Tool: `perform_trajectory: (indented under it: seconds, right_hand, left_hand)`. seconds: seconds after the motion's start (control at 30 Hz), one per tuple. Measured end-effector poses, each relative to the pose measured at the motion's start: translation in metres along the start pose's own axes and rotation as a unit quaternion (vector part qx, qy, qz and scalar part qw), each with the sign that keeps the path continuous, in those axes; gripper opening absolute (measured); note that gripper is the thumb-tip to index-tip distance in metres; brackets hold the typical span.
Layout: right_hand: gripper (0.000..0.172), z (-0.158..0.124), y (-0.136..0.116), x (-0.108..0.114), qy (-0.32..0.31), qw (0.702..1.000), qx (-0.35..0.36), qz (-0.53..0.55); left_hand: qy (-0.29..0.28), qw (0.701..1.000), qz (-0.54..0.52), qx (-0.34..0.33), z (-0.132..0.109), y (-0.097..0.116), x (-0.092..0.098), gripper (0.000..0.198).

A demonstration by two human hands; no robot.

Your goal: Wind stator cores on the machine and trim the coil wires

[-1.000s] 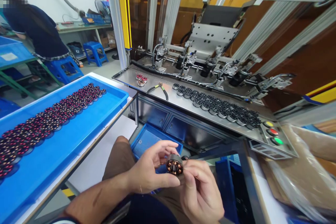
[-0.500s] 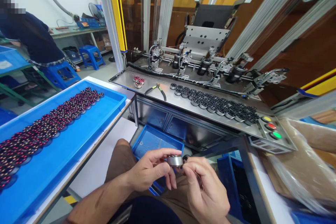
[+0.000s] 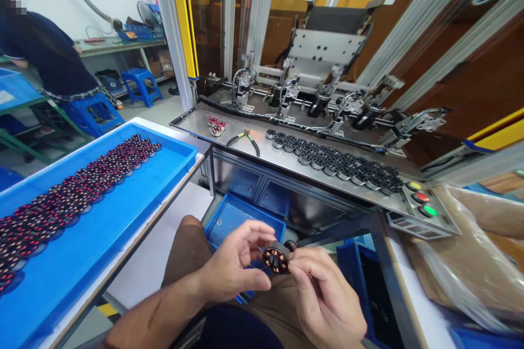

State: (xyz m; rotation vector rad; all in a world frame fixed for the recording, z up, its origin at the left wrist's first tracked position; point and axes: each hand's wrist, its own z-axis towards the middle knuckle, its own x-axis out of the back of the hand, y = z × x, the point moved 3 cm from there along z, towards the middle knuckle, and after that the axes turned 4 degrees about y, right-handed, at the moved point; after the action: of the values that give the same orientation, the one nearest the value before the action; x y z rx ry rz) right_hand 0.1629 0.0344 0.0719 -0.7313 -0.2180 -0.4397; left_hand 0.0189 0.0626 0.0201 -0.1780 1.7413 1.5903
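A wound motor stator, dark with copper coils facing me, is held over my lap. My right hand pinches its right edge between thumb and fingers; a thin wire shows by these fingers. A small dark round part sits just behind the stator, partly hidden. On the stator's left, my left hand is open, thumb and fingers apart, with the fingertips close to the stator's upper left edge. Whether they touch it, I cannot tell.
A blue tray with rows of wound stators stands left. On the machine's metal ledge are a few red-wound stators, cutting pliers and many black cores. Push buttons and a plastic-lined carton stand right. A person sits far left.
The stator has tipped so that its coil face shows, where its silver side showed before. My left fingers have loosened from it and spread; my right hand still pinches it.
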Motion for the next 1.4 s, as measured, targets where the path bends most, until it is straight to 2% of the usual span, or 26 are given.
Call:
perform_trajectory:
  seconds: [0.1, 0.17, 0.23, 0.3, 0.37, 0.43, 0.5, 0.57, 0.63, 0.73, 0.97, 1.17, 1.27, 1.4]
  right_hand:
    - [0.016, 0.000, -0.003, 0.001, -0.012, 1.000, 0.016, -0.007]
    - [0.017, -0.002, -0.003, 0.001, -0.005, 1.000, -0.005, -0.007]
    - [0.018, -0.006, -0.001, -0.001, 0.011, 0.999, -0.046, 0.005]
    - [0.018, -0.012, 0.003, -0.005, 0.031, 0.993, -0.110, 0.037]
    - [0.022, -0.020, 0.010, -0.011, 0.041, 0.975, -0.195, 0.098]
    - [0.030, -0.029, 0.018, -0.018, 0.045, 0.939, -0.289, 0.183]
    - [0.035, -0.037, 0.024, -0.024, 0.037, 0.883, -0.379, 0.275]
    - [0.035, -0.043, 0.027, -0.029, 0.028, 0.825, -0.450, 0.342]
    - [0.034, -0.046, 0.028, -0.032, 0.025, 0.786, -0.493, 0.373]
    - [0.034, -0.047, 0.028, -0.033, 0.029, 0.765, -0.517, 0.383]
    - [0.036, -0.044, 0.027, -0.033, 0.029, 0.763, -0.522, 0.380]
    - [0.040, -0.048, 0.028, -0.033, 0.049, 0.731, -0.563, 0.383]
    - [0.039, -0.049, 0.028, -0.034, 0.049, 0.728, -0.559, 0.395]
    - [0.039, -0.050, 0.027, -0.033, 0.041, 0.738, -0.536, 0.408]
  left_hand:
    - [-0.056, 0.996, 0.017, 0.071, 0.000, -0.007, -0.005, 0.037]
    - [-0.042, 0.997, 0.032, 0.061, -0.001, -0.009, -0.004, 0.035]
    - [-0.010, 0.998, 0.057, 0.021, -0.002, -0.010, -0.002, 0.039]
    - [0.015, 0.992, 0.117, -0.045, -0.004, -0.009, 0.001, 0.041]
    - [0.032, 0.967, 0.212, -0.141, -0.006, -0.005, 0.003, 0.041]
    - [0.042, 0.922, 0.308, -0.231, -0.008, 0.001, 0.002, 0.040]
    - [0.044, 0.880, 0.379, -0.282, -0.009, 0.006, 0.001, 0.041]
    - [0.040, 0.855, 0.422, -0.297, -0.009, 0.009, -0.001, 0.043]
    - [0.034, 0.845, 0.442, -0.300, -0.009, 0.012, -0.002, 0.043]
    - [0.033, 0.842, 0.447, -0.300, -0.010, 0.014, -0.003, 0.041]
    - [0.035, 0.849, 0.438, -0.293, -0.009, 0.013, -0.001, 0.042]
    - [0.040, 0.846, 0.422, -0.322, -0.008, 0.011, 0.000, 0.044]
    - [0.039, 0.848, 0.420, -0.321, -0.009, 0.011, 0.000, 0.042]
    - [0.024, 0.851, 0.419, -0.314, -0.011, 0.012, -0.001, 0.041]
